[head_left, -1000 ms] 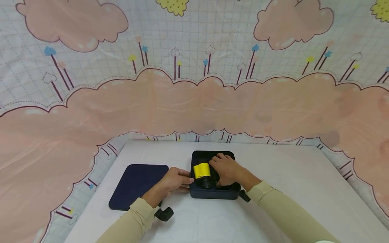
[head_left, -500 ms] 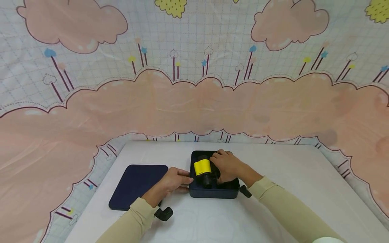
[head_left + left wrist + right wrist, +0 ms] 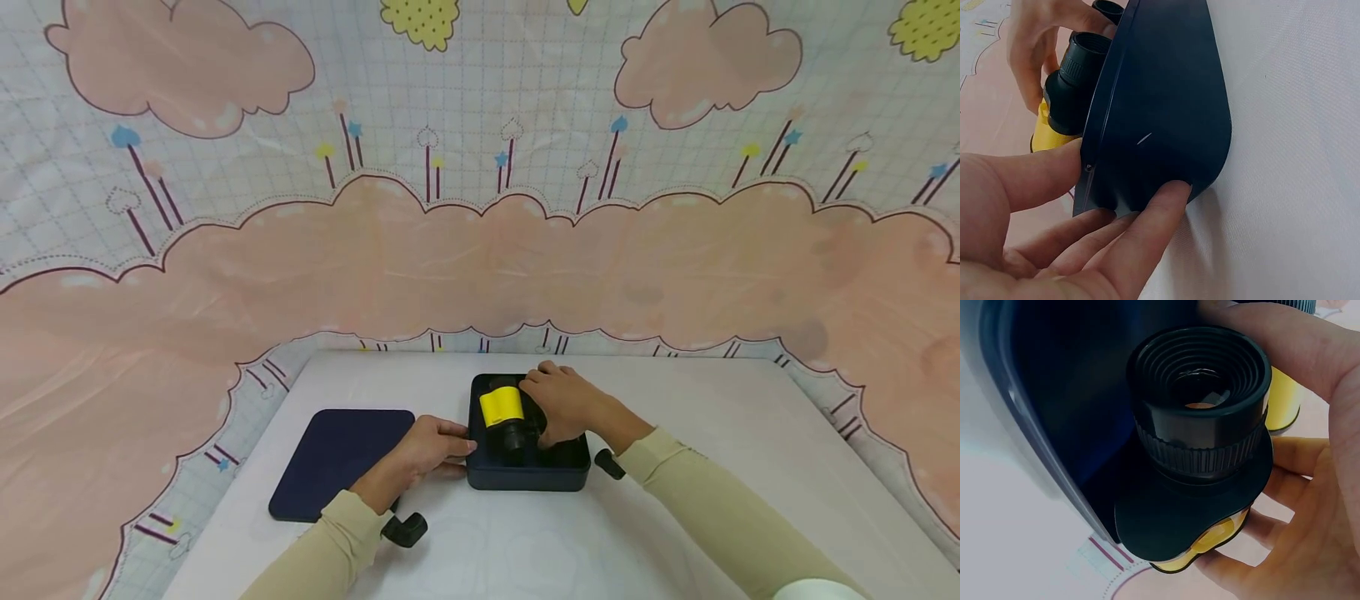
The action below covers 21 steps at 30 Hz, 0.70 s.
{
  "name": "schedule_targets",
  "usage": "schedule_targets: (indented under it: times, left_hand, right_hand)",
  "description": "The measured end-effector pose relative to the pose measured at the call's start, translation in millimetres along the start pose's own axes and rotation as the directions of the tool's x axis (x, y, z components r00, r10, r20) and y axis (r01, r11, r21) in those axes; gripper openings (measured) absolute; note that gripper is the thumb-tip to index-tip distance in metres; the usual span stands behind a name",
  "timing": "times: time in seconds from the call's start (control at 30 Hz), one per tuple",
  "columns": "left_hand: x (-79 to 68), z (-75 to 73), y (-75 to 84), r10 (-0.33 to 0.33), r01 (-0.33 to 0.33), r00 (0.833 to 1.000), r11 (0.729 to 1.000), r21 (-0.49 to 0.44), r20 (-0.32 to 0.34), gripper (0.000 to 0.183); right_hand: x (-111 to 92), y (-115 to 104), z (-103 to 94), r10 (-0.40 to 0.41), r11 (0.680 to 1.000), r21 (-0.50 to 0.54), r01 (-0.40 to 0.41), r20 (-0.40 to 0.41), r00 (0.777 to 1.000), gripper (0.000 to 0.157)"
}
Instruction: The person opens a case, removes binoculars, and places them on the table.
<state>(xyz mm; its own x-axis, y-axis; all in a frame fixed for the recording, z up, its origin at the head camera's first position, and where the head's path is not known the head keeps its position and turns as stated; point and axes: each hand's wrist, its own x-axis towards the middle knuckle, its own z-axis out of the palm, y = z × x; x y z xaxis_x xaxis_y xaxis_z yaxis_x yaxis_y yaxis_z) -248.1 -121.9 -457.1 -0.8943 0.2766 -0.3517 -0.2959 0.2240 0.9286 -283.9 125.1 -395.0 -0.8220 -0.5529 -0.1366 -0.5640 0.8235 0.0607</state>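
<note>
Lower centre of frame: yellow-black binoculars (image 3: pixel 502 406) partly inside navy box (image 3: pixel 528 479); right fingers (image 3: pixel 1300 455) grip binoculars, left fingers (image 3: pixel 1163 206) hold box wall.

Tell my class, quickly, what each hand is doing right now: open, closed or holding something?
Left hand: holding the dark blue box by its side.
Right hand: holding the yellow-and-black binoculars.

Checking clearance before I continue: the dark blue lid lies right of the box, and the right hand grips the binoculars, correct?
Not quite: the head view shows the dark blue lid lying left of the box; the right hand does grip the binoculars.
</note>
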Motion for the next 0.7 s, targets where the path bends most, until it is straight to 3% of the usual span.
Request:
schedule_targets:
  times: [0.7]
  left_hand:
    - [-3.3, 1.4, -1.3, 0.007, -0.007, 1.000, 1.000, -0.002, 0.001, 0.054]
  right_hand:
    - [-12, 17, -16.6, -0.016, 1.000, -0.006, 0.015, -0.053, 0.998, 0.089]
